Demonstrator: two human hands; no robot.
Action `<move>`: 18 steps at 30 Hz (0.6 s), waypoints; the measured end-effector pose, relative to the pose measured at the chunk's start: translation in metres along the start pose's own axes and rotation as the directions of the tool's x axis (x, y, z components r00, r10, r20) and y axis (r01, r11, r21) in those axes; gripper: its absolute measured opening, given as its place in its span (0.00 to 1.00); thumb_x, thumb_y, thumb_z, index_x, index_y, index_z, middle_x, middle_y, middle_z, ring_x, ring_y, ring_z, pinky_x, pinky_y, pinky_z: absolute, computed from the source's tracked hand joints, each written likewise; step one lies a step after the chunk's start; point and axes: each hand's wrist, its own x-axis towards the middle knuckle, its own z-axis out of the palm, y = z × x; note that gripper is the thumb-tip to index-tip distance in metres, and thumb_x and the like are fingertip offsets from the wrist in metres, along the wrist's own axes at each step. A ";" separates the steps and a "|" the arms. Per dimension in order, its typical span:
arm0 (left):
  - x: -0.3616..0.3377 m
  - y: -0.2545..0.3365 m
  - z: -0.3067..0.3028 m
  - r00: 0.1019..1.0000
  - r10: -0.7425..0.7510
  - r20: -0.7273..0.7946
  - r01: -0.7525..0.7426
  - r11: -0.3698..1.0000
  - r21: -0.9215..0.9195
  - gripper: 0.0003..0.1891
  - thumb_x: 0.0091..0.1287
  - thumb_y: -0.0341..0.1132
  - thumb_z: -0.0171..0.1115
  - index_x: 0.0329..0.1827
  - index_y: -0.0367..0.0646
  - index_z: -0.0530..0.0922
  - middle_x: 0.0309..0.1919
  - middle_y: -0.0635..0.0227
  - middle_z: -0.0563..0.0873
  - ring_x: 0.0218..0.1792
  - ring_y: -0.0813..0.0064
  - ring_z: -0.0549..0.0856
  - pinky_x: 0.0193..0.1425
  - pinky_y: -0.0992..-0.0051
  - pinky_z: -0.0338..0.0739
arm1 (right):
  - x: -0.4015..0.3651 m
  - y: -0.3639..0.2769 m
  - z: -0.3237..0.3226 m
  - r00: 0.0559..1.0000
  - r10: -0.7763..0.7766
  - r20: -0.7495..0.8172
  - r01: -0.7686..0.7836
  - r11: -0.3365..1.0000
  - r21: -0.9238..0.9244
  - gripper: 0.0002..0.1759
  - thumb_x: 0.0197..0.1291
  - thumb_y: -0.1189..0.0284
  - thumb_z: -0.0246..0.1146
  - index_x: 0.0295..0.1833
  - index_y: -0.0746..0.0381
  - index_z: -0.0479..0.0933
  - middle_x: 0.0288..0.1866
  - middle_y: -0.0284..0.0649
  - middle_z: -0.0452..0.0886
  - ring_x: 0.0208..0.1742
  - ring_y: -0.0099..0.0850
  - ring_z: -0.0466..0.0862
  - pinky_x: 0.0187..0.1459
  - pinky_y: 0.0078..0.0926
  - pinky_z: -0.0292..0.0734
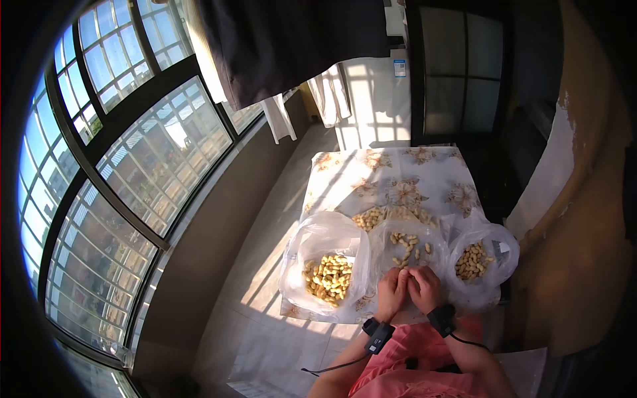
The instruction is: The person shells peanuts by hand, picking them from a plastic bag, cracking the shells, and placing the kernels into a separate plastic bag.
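Observation:
My left hand [391,292] and my right hand [424,288] meet at the table's near edge, fingers curled and thumbs close together. Whatever lies between the fingertips is hidden. Just beyond them spreads a flat clear plastic bag [381,249] with several loose unshelled peanuts [405,244] on it. To the left stands an open white plastic bag [292,262] holding a heap of peanuts [328,277]. A smaller open plastic bag [507,249] on the right holds paler peanuts [473,262]. Each wrist wears a black strapped device with a cord.
A floral cloth covers the table [358,169]. More peanuts [371,217] lie behind the middle bag. Dark clothing [292,46] hangs above the far left side. Barred windows [166,152] run along the left, and a dark glazed door [462,73] stands at the back.

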 end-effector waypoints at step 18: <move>-0.006 0.005 -0.003 0.987 -0.143 0.079 0.156 0.967 -0.200 0.11 0.77 0.30 0.58 0.57 0.37 0.80 0.43 0.60 0.90 0.43 0.74 0.88 0.49 0.74 0.81 | 0.002 0.008 -0.008 0.966 0.220 0.133 -0.241 0.956 0.170 0.08 0.70 0.72 0.62 0.50 0.63 0.78 0.43 0.46 0.82 0.43 0.48 0.83 0.43 0.40 0.78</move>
